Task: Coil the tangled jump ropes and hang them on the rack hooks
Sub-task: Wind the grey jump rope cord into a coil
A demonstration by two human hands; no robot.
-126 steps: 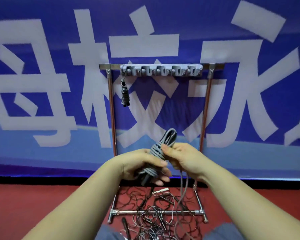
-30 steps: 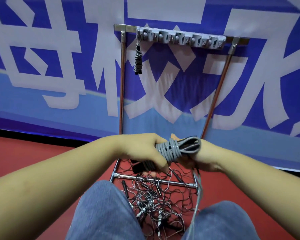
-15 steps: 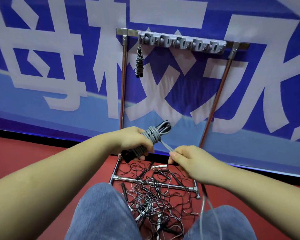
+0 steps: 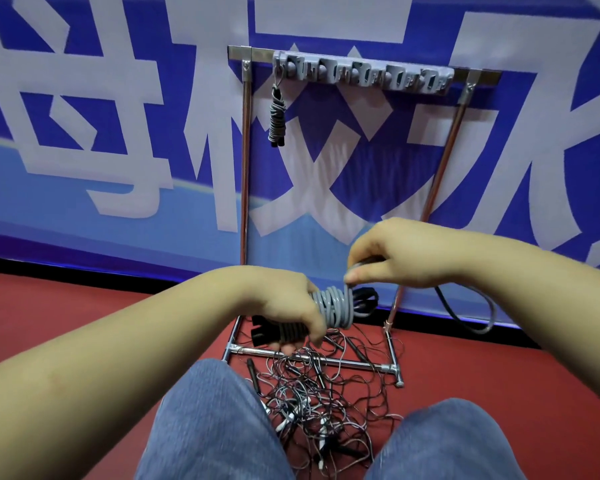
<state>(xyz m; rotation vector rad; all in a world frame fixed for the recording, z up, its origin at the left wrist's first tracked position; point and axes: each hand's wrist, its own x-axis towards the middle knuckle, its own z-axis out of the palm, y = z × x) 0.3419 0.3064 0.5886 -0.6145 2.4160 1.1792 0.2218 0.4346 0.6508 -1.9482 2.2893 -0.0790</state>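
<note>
1. The left hand (image 4: 284, 303) grips a bundled grey jump rope (image 4: 336, 306) with fingers curled round its folded strands; black handles (image 4: 262, 330) stick out below the palm.
2. The right hand (image 4: 392, 258) pinches the rope's loose end just above the bundle's wrapped turns; the free length (image 4: 478, 313) loops away to the right.
3. Behind stands a chrome rack (image 4: 245, 188) with a grey hook strip (image 4: 361, 75) along its top bar.
4. One coiled rope (image 4: 277, 116) hangs from the leftmost hook.
5. A tangle of thin ropes (image 4: 312, 403) lies on the red floor (image 4: 66, 306) across the rack's base, between the person's denim-clad knees (image 4: 215, 427).
</note>
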